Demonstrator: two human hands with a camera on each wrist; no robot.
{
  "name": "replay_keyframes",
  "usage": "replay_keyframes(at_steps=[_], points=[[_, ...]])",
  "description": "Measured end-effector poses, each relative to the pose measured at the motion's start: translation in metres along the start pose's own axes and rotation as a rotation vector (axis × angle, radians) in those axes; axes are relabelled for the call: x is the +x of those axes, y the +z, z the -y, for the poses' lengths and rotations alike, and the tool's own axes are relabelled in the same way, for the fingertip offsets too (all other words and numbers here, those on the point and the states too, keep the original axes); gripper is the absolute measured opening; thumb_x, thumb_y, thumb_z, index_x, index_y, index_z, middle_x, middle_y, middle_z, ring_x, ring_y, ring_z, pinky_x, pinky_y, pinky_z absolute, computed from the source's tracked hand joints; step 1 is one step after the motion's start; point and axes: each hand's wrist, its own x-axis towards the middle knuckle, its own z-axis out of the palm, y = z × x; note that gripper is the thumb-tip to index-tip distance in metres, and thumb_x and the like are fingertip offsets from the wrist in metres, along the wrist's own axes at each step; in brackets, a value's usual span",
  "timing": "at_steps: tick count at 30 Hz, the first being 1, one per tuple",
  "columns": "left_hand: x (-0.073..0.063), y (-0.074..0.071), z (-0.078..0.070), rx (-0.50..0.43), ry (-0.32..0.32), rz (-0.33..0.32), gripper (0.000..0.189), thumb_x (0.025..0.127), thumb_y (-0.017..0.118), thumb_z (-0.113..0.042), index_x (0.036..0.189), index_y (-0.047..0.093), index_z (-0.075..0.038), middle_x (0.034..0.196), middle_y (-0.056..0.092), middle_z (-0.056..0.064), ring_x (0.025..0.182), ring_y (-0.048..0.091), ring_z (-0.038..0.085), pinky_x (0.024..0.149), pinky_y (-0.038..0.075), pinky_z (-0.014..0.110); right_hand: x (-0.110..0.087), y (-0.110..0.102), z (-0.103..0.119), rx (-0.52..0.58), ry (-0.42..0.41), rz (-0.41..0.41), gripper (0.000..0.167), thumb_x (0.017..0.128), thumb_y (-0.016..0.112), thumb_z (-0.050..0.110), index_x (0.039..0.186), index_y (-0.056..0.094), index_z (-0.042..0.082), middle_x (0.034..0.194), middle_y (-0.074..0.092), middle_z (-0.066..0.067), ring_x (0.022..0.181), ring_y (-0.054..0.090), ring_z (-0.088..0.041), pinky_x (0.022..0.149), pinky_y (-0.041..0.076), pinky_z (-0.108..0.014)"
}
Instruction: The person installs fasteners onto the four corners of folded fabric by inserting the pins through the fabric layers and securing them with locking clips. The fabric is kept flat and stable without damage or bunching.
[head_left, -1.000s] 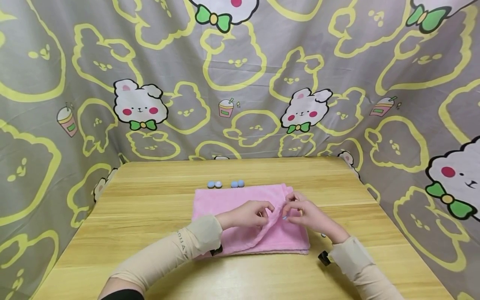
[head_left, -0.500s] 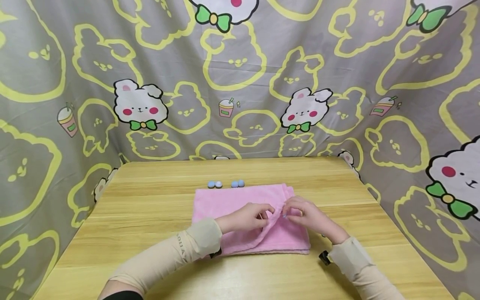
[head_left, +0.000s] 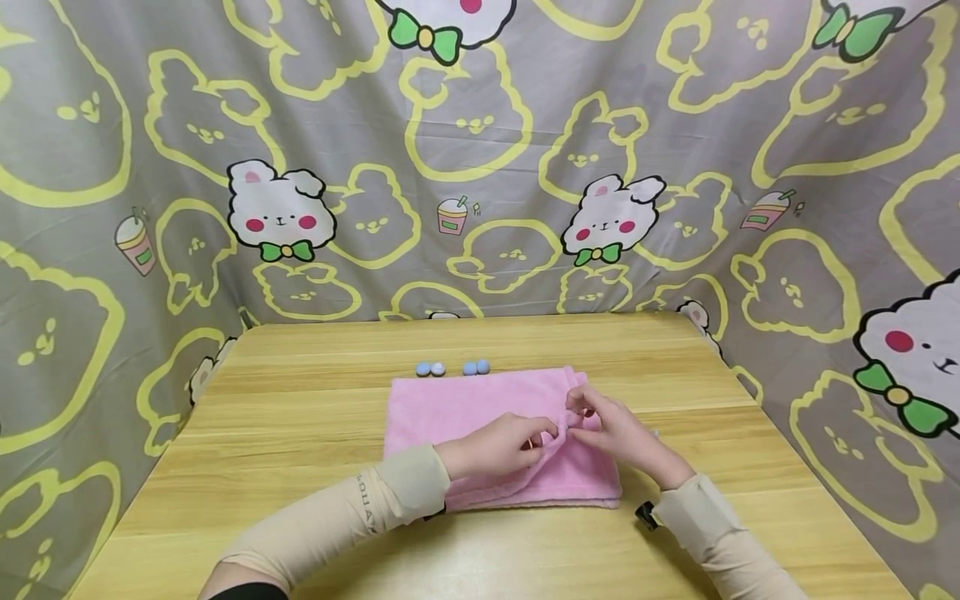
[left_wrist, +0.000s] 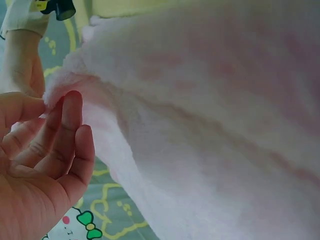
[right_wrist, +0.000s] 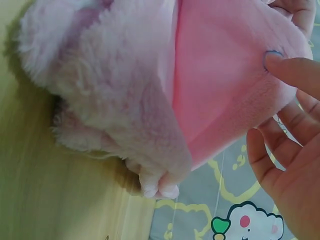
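Observation:
A folded pink plush cloth (head_left: 465,408) lies on the table, its right-hand corner lifted and turned back. My left hand (head_left: 501,446) pinches the raised edge between thumb and fingers; the left wrist view shows this hand (left_wrist: 47,155) on the bunched rim. Opposite it, my right hand (head_left: 618,429) holds the same edge. In the right wrist view, my right thumb (right_wrist: 295,72) presses on the smooth pink side, with other fingers behind the fabric. A thin blue rim (right_wrist: 272,52) shows around the thumb tip; what it belongs to is hidden.
Behind the cloth, two pairs of small rounded pieces stand on the wooden table (head_left: 285,400): a blue and white pair (head_left: 431,369) and a blue pair (head_left: 476,367). A patterned grey curtain (head_left: 480,167) surrounds the table's back and sides.
Both hands have come closer together on the cloth's edge. My left hand has moved slightly right and down; the small blue bit at my right fingertips no longer shows in the head view.

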Motion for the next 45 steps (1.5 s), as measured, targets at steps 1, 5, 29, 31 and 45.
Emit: replay_keyframes(at_steps=[1, 5, 29, 31, 45], points=[[0.0, 0.0, -0.001, 0.006, 0.003, -0.001, 0.026, 0.094, 0.058, -0.009, 0.12, 0.059, -0.015, 0.089, 0.071, -0.002, 0.074, 0.058, -0.001, 0.071, 0.048, 0.011, 0.0, 0.0, 0.0, 0.004, 0.001, 0.006, 0.041, 0.075, 0.076, -0.005, 0.11, 0.057, 0.008, 0.088, 0.065, 0.004, 0.085, 0.062, -0.007, 0.078, 0.056, -0.034], [-0.001, 0.0, -0.004, 0.022, 0.006, -0.008, 0.027, 0.094, 0.059, -0.009, 0.12, 0.059, -0.015, 0.092, 0.072, 0.0, 0.077, 0.06, 0.0, 0.072, 0.048, 0.01, 0.0, 0.0, -0.001, 0.005, -0.036, 0.029, 0.048, 0.075, 0.074, -0.007, 0.119, 0.061, 0.007, 0.095, 0.07, -0.001, 0.088, 0.063, -0.007, 0.08, 0.056, -0.033], [-0.013, -0.039, 0.033, 0.021, -0.032, -0.086, 0.018, 0.093, 0.06, -0.013, 0.11, 0.067, -0.01, 0.092, 0.072, 0.003, 0.081, 0.064, 0.009, 0.074, 0.051, 0.02, -0.001, -0.004, -0.003, -0.054, -0.095, 0.017, 0.03, 0.074, 0.073, -0.006, 0.096, 0.068, 0.014, 0.092, 0.069, 0.005, 0.089, 0.058, -0.003, 0.081, 0.053, -0.028], [-0.011, -0.048, 0.042, 0.015, -0.056, -0.116, 0.018, 0.094, 0.06, -0.013, 0.11, 0.067, -0.008, 0.093, 0.072, 0.004, 0.084, 0.065, 0.012, 0.075, 0.051, 0.021, -0.002, -0.005, -0.003, -0.06, -0.098, 0.016, 0.031, 0.074, 0.073, -0.007, 0.095, 0.068, 0.015, 0.092, 0.068, 0.005, 0.088, 0.058, -0.003, 0.08, 0.053, -0.028], [0.002, -0.082, 0.105, 0.016, -0.308, -0.241, 0.017, 0.091, 0.064, -0.009, 0.107, 0.067, -0.005, 0.092, 0.068, 0.008, 0.085, 0.062, 0.017, 0.076, 0.051, 0.029, -0.001, -0.006, -0.003, -0.064, -0.103, 0.022, 0.03, 0.074, 0.073, -0.007, 0.094, 0.067, 0.014, 0.091, 0.067, 0.005, 0.085, 0.055, -0.001, 0.075, 0.054, -0.032]])
